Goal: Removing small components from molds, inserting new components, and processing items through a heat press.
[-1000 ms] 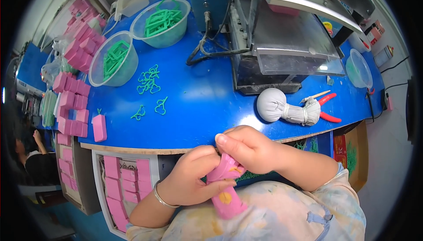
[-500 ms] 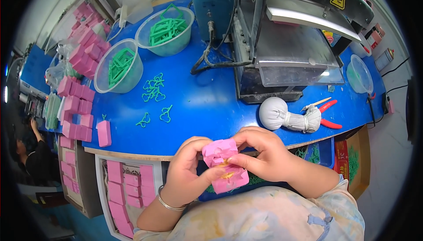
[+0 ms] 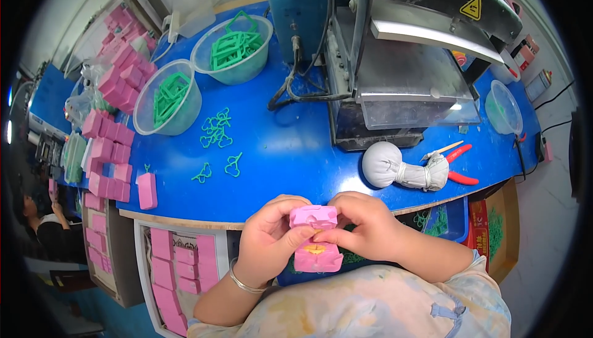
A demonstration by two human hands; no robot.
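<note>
A pink rubber mould (image 3: 318, 262) is held between my two hands in front of my body, just off the table's near edge. It is parted across the middle, and a yellow inner piece (image 3: 314, 249) shows in the gap. My left hand (image 3: 270, 233) grips its left side, thumb pressed into the opening. From the right, my right hand (image 3: 365, 227) holds it the same way, its thumb close to the left one. The fingers behind the mould are hidden.
Green wax pieces (image 3: 216, 129) lie on the blue table, with two tubs (image 3: 168, 126) of green frames behind. A press-like machine (image 3: 407, 72) stands at the back right. Nearer are a white cloth pouch (image 3: 382, 164) and red-handled pliers (image 3: 462, 178). Pink moulds (image 3: 112, 131) are stacked at left.
The mould has turned more upright and sits slightly lower, its upper part tipped so its end faces up. Both hands still grip it. At far left, another person has raised a hand with a pink block.
</note>
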